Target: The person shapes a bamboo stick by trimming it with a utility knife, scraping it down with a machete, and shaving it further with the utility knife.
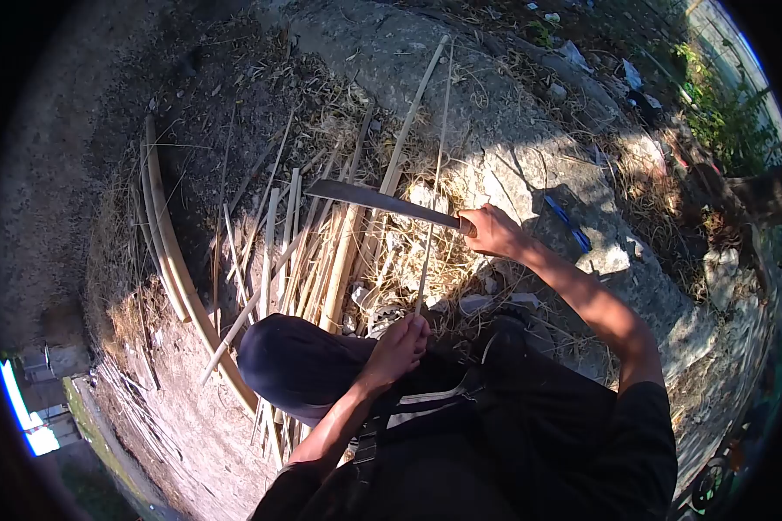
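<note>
Grips with the right hand [493, 233] a long, dark grey machete [378, 201] with a brown handle. Has the fingers of that hand curled fully around the handle, with the flat blade reaching out toward the left of the view. Pinches with the left hand [398, 352] the lower end of a thin, straight, pale tan strip [440, 139], just above the lap. Has the left fingers drawn together on that end. Holds the strip slanting up and away from the body, crossing the line of the blade near the handle. Cannot tell from this angle about contact between blade and strip.

Sits or crouches low in dark clothing, with a bent, dark-clothed knee [291, 358] beside the left forearm. Has just past that knee a loose pile of pale tan, split, bamboo-like strips [342, 252], lying mostly lengthwise away from the body. Has farther left some long, curved, tan-brown pieces [175, 260], bowed almost side by side. Has near the strip a tangle of pale, dry shavings [460, 262], brightly sunlit. Has beyond the right hand a slim blue object [567, 223], too small to identify, lying on broad grey rock [487, 130].
</note>
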Tool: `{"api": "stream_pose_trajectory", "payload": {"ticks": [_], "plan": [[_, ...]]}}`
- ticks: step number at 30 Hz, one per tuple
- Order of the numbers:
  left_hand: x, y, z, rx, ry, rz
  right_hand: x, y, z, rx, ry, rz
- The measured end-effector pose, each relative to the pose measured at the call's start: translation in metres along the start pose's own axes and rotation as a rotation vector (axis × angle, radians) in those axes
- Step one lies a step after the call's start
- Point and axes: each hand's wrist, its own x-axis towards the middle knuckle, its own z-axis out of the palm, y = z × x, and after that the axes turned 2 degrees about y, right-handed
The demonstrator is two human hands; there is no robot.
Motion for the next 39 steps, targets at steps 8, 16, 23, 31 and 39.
{"api": "stream_pose_trajectory", "payload": {"ticks": [8, 16, 23, 31, 39], "plan": [[-0.001, -0.010, -0.004, 0.021, -0.011, -0.012, 0.036, 0.031, -0.019, -0.126, -0.343, 0.325], [-0.007, 0.001, -0.002, -0.030, -0.042, 0.027, 0.029, 0.034, -0.012, -0.021, -0.316, 0.176], [-0.003, 0.006, -0.004, -0.046, 0.032, 0.070, 0.014, -0.039, -0.027, 0.214, -0.423, 0.054], [0.007, 0.010, -0.004, -0.272, 0.026, 0.104, -0.001, -0.074, -0.025, 0.237, -0.251, 0.085], [0.015, 0.007, -0.003, -0.235, -0.065, 0.047, -0.019, -0.112, -0.026, 0.152, -0.420, 0.146]]}}
